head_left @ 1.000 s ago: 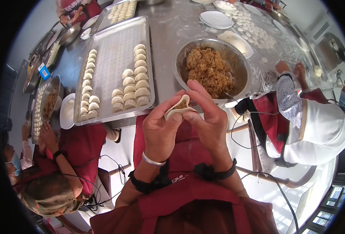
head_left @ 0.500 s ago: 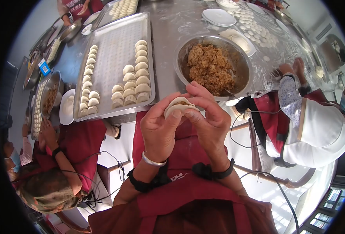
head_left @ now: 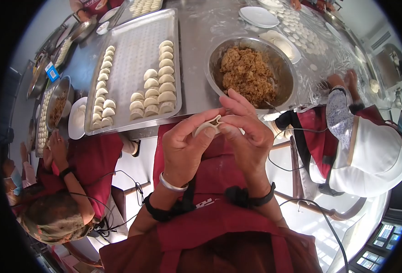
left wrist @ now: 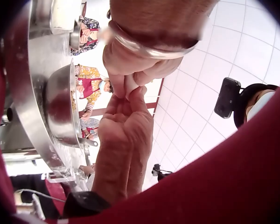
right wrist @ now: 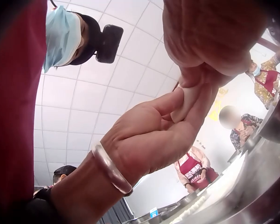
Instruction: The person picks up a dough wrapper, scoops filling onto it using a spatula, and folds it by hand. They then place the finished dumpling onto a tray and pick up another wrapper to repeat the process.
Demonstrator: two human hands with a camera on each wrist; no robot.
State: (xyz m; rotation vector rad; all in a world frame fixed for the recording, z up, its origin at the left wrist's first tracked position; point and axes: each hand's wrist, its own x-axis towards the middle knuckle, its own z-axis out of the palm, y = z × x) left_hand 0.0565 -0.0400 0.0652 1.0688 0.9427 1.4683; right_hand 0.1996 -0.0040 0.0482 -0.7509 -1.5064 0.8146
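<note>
Both hands are up in front of the chest, off the surface, working one dumpling (head_left: 206,127) between them. Left hand (head_left: 183,145) is curled under it, thumb and forefinger pinching the near end of the dough; silver bracelet (head_left: 171,184) on that wrist. Right hand (head_left: 248,134) comes in from the other side, thumb and first fingers pinching the top seam, remaining fingers fanned out towards the bowl. The dumpling is folded nearly closed, pale dough, a small gap at the seam; whether filling shows in it, can't tell. The wrist views confirm it: dough is clamped between fingertips of both hands, nothing else held. The dumpling sits just past the near edge of the surface (head_left: 196,27), over the red apron (head_left: 219,227). Straight ahead of the hands is a steel bowl (head_left: 280,63) with a heap of brown filling (head_left: 248,75). Left of the bowl is a long metal tray (head_left: 133,50) with finished dumplings (head_left: 158,93) in rows: two columns near the middle, more along its left edge. Beyond the bowl are round dough wrappers (head_left: 296,27) spread on the surface and a stack of white plates (head_left: 258,16). One person in a white sleeve (head_left: 374,150) sits to the right, another (head_left: 64,182) to the left beside a second bowl (head_left: 57,111).
</note>
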